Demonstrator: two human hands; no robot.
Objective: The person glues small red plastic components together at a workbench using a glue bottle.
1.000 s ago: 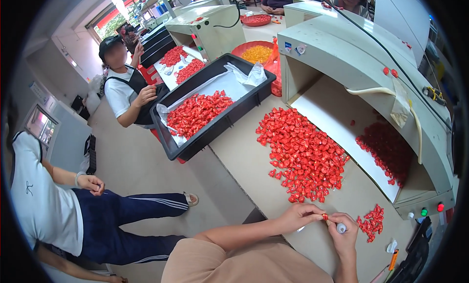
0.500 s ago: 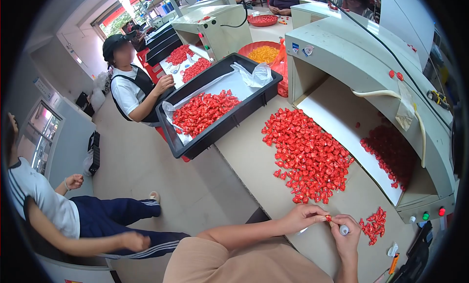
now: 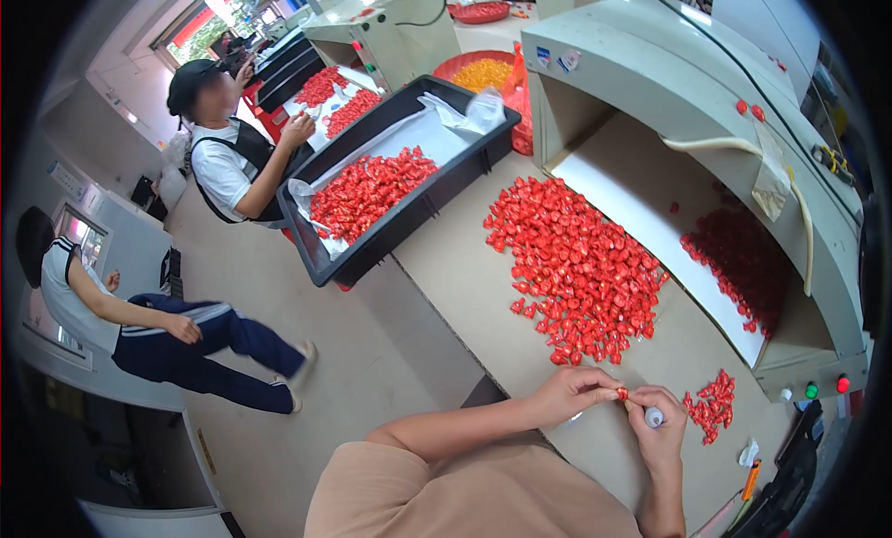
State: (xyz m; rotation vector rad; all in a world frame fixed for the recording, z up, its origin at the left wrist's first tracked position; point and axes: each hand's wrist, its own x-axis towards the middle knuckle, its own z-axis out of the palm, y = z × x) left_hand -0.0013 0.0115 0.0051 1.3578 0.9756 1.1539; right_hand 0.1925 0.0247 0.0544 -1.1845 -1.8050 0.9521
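Note:
At the table's near edge, my left hand (image 3: 578, 394) pinches a small glossy red piece (image 3: 622, 394) between thumb and fingertips. My right hand (image 3: 660, 428) is closed around a slim white tool (image 3: 654, 417) with a rounded end. Its fingertips meet the red piece, so the tool's other end is hidden. Just beyond my hands spreads a large heap of similar red pieces (image 3: 581, 269). A smaller cluster of red pieces (image 3: 712, 406) lies right of my right hand.
A white hooded machine (image 3: 669, 101) with more red pieces inside stands at the right. A black tray (image 3: 409, 222) of red pieces straddles the table's left edge. Beyond it, a person in a black cap (image 3: 218, 138) works; another person (image 3: 186, 324) walks at left. An orange cutter (image 3: 751, 480) lies near right.
The person at left has walked farther off, and the capped person has raised a hand. My view has shifted slightly. Both my hands keep their grip at the red piece.

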